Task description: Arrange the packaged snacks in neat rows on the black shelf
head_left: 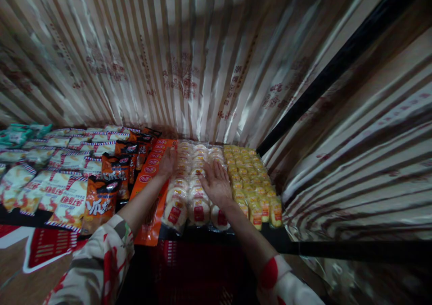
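Observation:
My left hand (168, 163) is set on edge, fingers pointing away from me, along the seam between a flat orange strip of packaging (148, 188) and rows of round, white, clear-wrapped pastries (177, 212). Its fingers look stretched out, and nothing shows in its grip. My right hand (218, 184) lies with fingers extended over the right-hand columns of those pastries, holding nothing. Some pastries beneath it are hidden. Just right of this hand stand tight rows of small yellow wrapped cakes (255, 213).
Orange-and-black snack bags (100, 201) and white snack bags (67, 201) fill the shelf's left side, with green packs (25, 134) behind. A striped curtain-like sheet (189, 70) backs the display. A dark pole (324, 75) slants at right; a red basket (50, 246) sits below.

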A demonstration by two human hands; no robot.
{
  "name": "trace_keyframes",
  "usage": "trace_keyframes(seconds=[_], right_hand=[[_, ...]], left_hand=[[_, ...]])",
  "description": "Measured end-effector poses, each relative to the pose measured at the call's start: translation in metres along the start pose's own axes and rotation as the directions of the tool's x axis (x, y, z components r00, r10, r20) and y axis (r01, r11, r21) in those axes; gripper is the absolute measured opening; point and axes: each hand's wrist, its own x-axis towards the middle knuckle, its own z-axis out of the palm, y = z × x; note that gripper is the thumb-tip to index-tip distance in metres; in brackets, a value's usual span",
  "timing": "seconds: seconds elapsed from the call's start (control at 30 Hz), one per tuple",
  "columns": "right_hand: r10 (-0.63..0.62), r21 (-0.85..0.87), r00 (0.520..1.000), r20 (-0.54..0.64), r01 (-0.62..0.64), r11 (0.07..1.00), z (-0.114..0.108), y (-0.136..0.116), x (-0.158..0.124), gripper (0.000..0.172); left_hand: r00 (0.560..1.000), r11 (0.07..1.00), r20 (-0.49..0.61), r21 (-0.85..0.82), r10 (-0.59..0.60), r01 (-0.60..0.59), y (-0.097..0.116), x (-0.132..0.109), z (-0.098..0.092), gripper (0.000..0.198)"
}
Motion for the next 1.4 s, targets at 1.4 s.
trace_keyframes(seconds=[1.4], right_hand=[[0.092,0.256,0.978,-0.188,-0.042,0.966,0.021,-0.015,-0.174,0.045]], left_hand=[[0.901,0.718,0.061,0.583,0.429,-0.381,-0.071,-0.252,0.007,0.043]])
